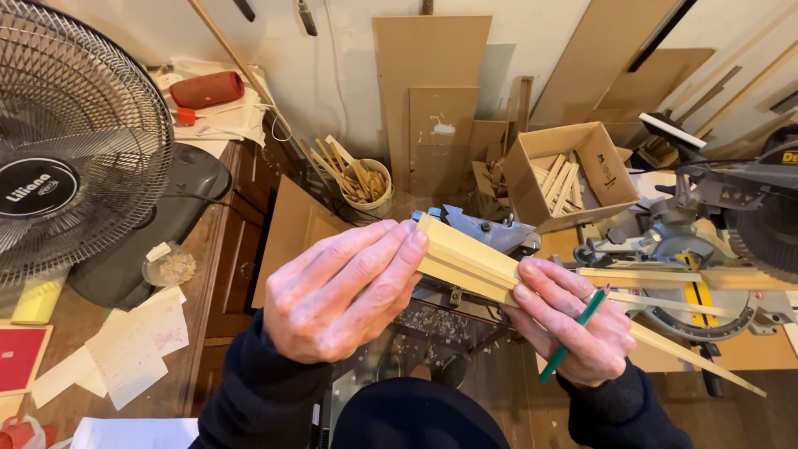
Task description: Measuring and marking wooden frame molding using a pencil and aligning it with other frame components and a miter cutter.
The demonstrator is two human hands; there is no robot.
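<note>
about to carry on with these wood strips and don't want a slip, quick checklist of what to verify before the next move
1. Left hand grip on the near end of the wood strips: fingers wrapped over the end, ok.
2. Right hand grip under the strips, thumb on top: ok.
3. Strips aligned at the near end: looks flush, ok; far tips, cannot tell.
4. Green pencil tucked between right fingers, tip pointing down away from the wood: ok.
5. Miter saw blade at rest: cannot tell.
6. Both hands away from the saw: ok.
</note>
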